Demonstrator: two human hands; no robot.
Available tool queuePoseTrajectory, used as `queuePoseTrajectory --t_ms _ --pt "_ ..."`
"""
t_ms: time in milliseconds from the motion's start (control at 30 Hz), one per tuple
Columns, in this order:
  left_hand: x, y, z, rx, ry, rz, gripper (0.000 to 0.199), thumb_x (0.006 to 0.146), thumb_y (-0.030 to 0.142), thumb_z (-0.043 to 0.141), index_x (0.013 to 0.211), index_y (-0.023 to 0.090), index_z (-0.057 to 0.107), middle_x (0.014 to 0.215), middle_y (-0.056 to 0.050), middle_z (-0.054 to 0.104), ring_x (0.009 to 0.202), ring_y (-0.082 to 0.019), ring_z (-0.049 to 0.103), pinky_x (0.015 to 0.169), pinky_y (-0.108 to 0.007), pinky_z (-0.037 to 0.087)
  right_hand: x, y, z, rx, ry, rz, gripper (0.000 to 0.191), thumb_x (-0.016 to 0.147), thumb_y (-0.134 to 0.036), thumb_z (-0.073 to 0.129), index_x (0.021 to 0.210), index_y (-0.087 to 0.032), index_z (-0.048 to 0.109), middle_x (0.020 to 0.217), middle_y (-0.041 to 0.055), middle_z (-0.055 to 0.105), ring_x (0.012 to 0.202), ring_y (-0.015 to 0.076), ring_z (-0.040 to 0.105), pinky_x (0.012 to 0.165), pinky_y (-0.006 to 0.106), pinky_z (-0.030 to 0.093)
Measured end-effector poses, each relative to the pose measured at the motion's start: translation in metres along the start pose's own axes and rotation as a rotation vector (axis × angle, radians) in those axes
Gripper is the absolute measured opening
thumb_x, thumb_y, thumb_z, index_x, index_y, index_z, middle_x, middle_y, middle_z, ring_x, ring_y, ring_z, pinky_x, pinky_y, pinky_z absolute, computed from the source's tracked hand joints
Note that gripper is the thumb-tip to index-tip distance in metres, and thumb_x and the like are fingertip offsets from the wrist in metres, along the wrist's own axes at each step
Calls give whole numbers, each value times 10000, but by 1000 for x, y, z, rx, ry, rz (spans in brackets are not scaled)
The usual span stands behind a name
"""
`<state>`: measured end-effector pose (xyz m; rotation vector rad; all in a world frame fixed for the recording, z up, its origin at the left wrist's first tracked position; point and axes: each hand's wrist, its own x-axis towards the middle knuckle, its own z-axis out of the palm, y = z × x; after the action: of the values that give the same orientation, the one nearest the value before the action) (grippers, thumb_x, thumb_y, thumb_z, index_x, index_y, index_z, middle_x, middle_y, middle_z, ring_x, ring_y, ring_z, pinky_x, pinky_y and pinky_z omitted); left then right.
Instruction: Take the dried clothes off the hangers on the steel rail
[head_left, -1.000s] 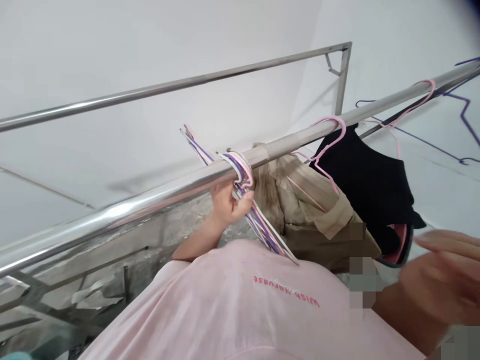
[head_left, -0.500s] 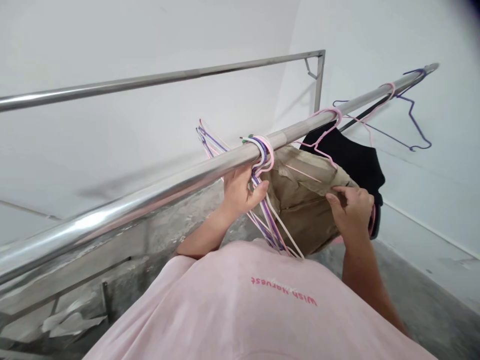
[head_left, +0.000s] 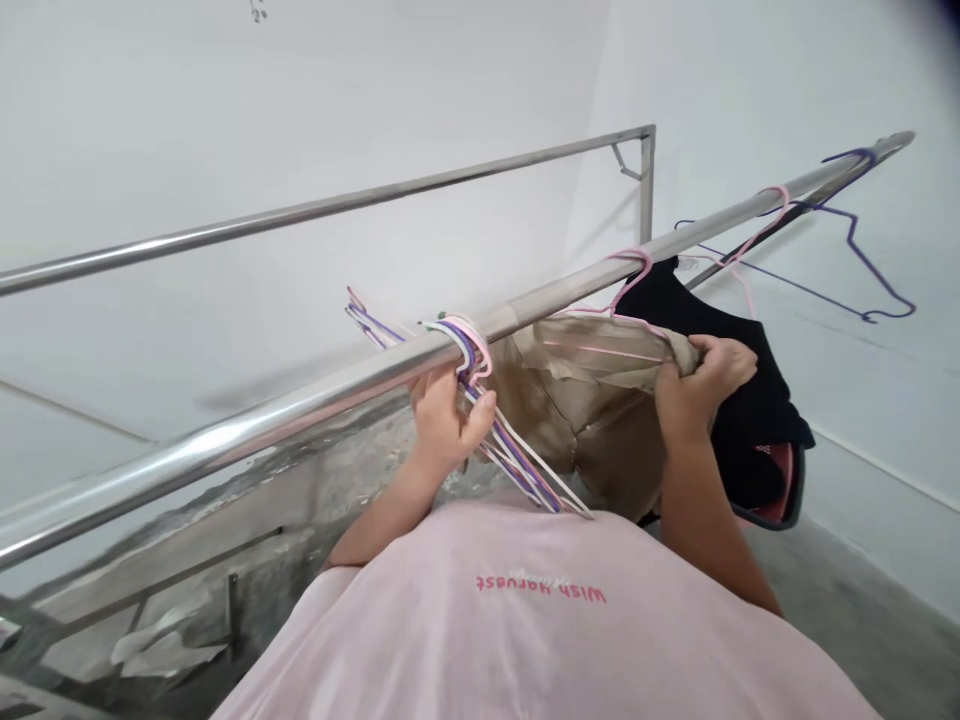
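Beige trousers (head_left: 615,430) hang from a pink wire hanger (head_left: 626,290) on the metal rail (head_left: 315,410). My right hand (head_left: 697,385) is closed on the right end of their waistband, bunching the cloth between thumb and fingers. My left hand (head_left: 446,415) is closed around the necks of several bundled clothes hangers (head_left: 517,445), white, purple and pink, just below the rail. Its fingertips are hidden behind the rail and bundle. The bundle's lower ends reach my pink shirt (head_left: 465,620).
A black garment (head_left: 716,310) hangs behind the trousers, above a dark-rimmed red basket (head_left: 789,490). Farther right on the rail are another pink hanger (head_left: 776,215) and a purple hanger (head_left: 851,225). A second rail (head_left: 322,210) runs along the wall.
My right hand has gone from touching the waistband's edge to gripping its bunched end. The view has shifted, so the rail and hanger bundle appear lower and farther left.
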<state>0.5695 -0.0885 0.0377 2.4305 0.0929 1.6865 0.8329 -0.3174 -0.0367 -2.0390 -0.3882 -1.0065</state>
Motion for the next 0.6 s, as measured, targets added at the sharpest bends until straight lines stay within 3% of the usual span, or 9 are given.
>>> queuePoseTrajectory --t_ms 133,267,400,467,600 --pt "-3 -1 4 11 33 -5 308 948 477 460 1019 211 598 938 -55 672 915 -240 627 931 -401 406 14 21 -10 81 -16 34 281 697 -148 428 933 -163 580 1126 236 586 1145 303 505 1021 461 321" --pt "-3 -2 8 3 64 -14 298 941 493 454 941 224 582 852 -34 657 831 -222 618 874 -394 431 9 33 -24 201 -16 241 303 721 -185 383 927 -173 606 1022 165 648 1003 244 587 935 387 416" --pt "-4 -5 11 -9 100 -29 299 928 500 457 930 231 588 822 -39 658 814 -225 621 849 -400 456 -7 50 -26 301 -294 368 392 663 -227 393 987 -165 605 948 122 669 820 192 617 718 307 470" --pt "-5 -6 12 -14 104 -33 318 921 511 456 929 229 601 825 -44 665 814 -229 629 840 -406 466 -17 58 -26 293 -386 378 374 668 -254 406 978 -161 592 852 105 665 706 178 600 622 288 452" --pt "-5 -7 14 -52 97 -34 324 906 516 480 938 225 620 823 -45 671 807 -230 635 826 -408 478 -37 69 -30 113 -338 282 225 720 -287 417 878 -193 546 806 94 604 720 186 531 634 313 419"
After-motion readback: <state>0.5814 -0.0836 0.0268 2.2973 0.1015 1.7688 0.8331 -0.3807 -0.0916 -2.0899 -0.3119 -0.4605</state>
